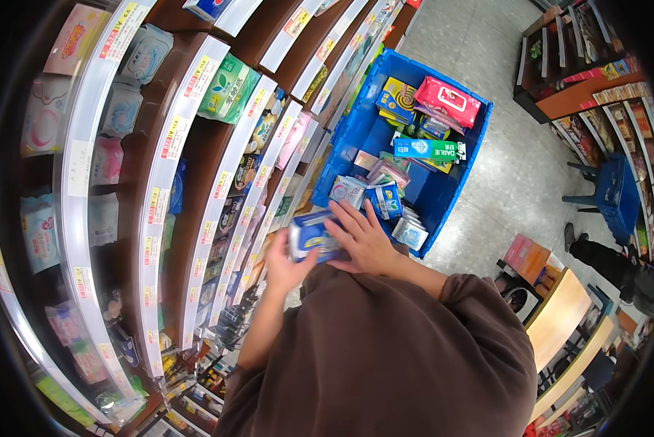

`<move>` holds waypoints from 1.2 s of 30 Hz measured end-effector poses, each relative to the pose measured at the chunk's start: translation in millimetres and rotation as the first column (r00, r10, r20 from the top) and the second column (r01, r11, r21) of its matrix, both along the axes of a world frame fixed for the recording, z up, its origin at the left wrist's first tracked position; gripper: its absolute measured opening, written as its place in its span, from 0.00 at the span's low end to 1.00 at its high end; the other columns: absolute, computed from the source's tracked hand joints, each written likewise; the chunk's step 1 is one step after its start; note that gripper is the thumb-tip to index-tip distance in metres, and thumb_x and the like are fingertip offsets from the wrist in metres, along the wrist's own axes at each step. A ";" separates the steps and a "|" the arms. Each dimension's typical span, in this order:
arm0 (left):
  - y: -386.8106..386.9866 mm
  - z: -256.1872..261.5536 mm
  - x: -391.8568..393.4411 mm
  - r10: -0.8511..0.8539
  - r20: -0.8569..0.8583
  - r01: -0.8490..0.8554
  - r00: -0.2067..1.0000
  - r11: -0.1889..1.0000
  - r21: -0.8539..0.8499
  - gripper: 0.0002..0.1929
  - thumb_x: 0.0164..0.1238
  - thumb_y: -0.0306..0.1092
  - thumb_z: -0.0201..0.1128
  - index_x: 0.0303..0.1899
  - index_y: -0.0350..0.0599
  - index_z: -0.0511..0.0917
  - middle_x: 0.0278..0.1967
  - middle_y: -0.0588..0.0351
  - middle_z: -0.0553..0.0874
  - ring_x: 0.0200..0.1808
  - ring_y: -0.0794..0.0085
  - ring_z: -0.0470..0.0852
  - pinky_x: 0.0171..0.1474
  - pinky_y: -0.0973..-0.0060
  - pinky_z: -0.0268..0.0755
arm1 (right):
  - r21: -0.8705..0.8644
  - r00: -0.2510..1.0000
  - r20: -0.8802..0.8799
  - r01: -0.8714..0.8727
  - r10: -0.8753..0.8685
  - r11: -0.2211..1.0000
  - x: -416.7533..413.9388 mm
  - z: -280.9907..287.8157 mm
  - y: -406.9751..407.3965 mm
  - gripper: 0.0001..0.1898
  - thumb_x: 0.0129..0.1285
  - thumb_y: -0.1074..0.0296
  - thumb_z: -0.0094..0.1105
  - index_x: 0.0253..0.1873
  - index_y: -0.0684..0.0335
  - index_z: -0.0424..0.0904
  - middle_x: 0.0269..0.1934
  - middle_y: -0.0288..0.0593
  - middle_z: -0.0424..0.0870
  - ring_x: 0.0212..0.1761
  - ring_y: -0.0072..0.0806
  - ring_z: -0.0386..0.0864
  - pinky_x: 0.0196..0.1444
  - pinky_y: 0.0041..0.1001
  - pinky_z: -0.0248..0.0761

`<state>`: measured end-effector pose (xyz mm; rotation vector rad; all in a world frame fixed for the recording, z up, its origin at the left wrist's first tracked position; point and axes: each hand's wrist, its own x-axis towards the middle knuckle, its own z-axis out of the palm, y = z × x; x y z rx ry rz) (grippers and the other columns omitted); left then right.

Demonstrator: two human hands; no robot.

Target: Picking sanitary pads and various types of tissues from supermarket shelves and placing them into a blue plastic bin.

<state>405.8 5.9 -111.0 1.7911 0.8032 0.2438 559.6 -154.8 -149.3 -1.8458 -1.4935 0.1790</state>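
Between my two hands is a blue plastic-wrapped pack (311, 236), blurred by motion. My left hand (289, 262) grips its near left end with thumb and fingers. My right hand (362, 237) lies against its right side, fingers spread over the edge; whether it grips is unclear. Just beyond stands a blue plastic crate (436, 205), holding a pink wipes pack (448, 102), a yellow and blue box (396, 101), a Darlie toothpaste box (425, 149), a blue pad pack (384, 200), a white pack (347, 190) and several small white packs (410, 232).
Store shelves with price strips (187, 104) run along my left, bearing wrapped packs such as a green one (229, 90). At the right are a blue plastic stool (616, 191), a wooden counter (559, 317), another shelf unit (591, 104) and a person's dark-clothed legs (600, 259).
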 end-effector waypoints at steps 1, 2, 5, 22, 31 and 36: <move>-4.9 -18.2 -1.0 -0.064 -0.018 0.065 0.998 0.997 0.048 0.26 0.56 0.32 0.79 0.55 0.37 0.79 0.45 0.51 0.89 0.46 0.66 0.88 0.53 0.68 0.80 | -0.003 1.000 0.001 -0.012 0.012 1.000 1.7 -2.0 0.8 0.54 0.49 0.50 0.78 0.80 0.55 0.59 0.79 0.52 0.61 0.77 0.47 0.66 0.78 0.61 0.50; -8.8 -37.6 0.6 -0.068 -0.053 0.066 0.996 0.997 -0.040 0.27 0.58 0.33 0.78 0.57 0.37 0.78 0.46 0.50 0.88 0.47 0.66 0.88 0.53 0.69 0.80 | -0.109 0.998 -0.064 -0.031 0.024 0.994 3.2 -7.3 -0.7 0.55 0.47 0.50 0.79 0.80 0.57 0.58 0.76 0.52 0.65 0.75 0.48 0.68 0.78 0.60 0.51; -14.1 -61.5 16.7 -0.082 -0.090 0.075 0.993 0.993 -0.086 0.30 0.60 0.37 0.78 0.62 0.38 0.75 0.51 0.47 0.87 0.50 0.64 0.88 0.56 0.67 0.78 | -0.200 0.980 -0.194 -0.012 -0.028 0.980 6.3 -36.0 -8.5 0.54 0.43 0.53 0.80 0.76 0.64 0.62 0.68 0.53 0.73 0.67 0.51 0.73 0.78 0.57 0.54; 33.1 -41.2 -32.0 0.063 -0.209 0.009 0.976 0.945 0.328 0.17 0.66 0.33 0.71 0.54 0.40 0.82 0.49 0.47 0.89 0.52 0.57 0.88 0.56 0.64 0.79 | -0.731 0.872 0.161 0.420 -0.462 0.538 27.2 -171.5 -19.8 0.56 0.45 0.44 0.80 0.76 0.65 0.59 0.68 0.52 0.72 0.74 0.45 0.68 0.79 0.60 0.48; 156.8 47.4 81.0 0.261 0.237 -0.351 0.936 0.621 0.701 0.30 0.65 0.33 0.74 0.66 0.32 0.74 0.63 0.39 0.81 0.63 0.50 0.80 0.67 0.61 0.71 | -0.190 0.938 -0.177 0.264 -0.298 0.946 30.4 -110.2 -10.4 0.31 0.57 0.63 0.72 0.65 0.63 0.73 0.59 0.54 0.79 0.62 0.52 0.77 0.66 0.45 0.70; 208.9 52.6 142.9 0.412 0.282 -0.442 0.867 0.895 0.052 0.37 0.64 0.38 0.79 0.70 0.33 0.71 0.70 0.46 0.76 0.70 0.61 0.74 0.73 0.67 0.63 | -0.061 0.963 -0.263 -0.079 0.060 0.995 19.2 -64.8 5.8 0.12 0.59 0.67 0.69 0.47 0.60 0.81 0.40 0.47 0.84 0.43 0.48 0.83 0.46 0.44 0.77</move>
